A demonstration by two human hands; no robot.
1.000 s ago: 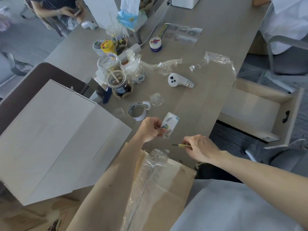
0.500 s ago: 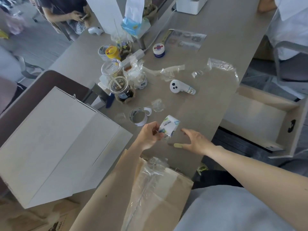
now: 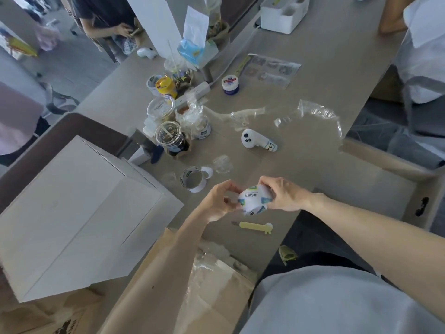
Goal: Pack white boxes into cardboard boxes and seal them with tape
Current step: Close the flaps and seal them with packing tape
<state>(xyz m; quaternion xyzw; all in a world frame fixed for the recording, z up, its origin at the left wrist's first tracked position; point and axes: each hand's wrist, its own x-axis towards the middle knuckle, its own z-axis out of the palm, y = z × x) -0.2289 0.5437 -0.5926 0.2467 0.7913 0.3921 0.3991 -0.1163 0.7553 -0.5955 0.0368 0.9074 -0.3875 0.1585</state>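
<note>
Both my hands hold a small tape roll wrapped in a white printed label [image 3: 253, 200] above the table's near edge. My left hand [image 3: 222, 200] pinches its left side and my right hand [image 3: 280, 194] grips its right side. A yellow utility knife [image 3: 255, 226] lies on the table just below my hands. A used tape core [image 3: 193, 179] stands to the left of them. A large white box [image 3: 79, 213] sits at the left. A flattened cardboard box [image 3: 216, 280] with clear plastic on it lies under my left forearm.
Cups, jars and a power strip [image 3: 192, 92] crowd the table's [image 3: 289, 165] middle. A white handheld device [image 3: 257, 142] and clear plastic wrap [image 3: 315, 112] lie further right. An open cardboard box [image 3: 385, 179] stands at the right edge. Other people sit at the far ends.
My right hand put down the yellow knife on the table and came up to grip the labelled tape roll together with my left hand.
</note>
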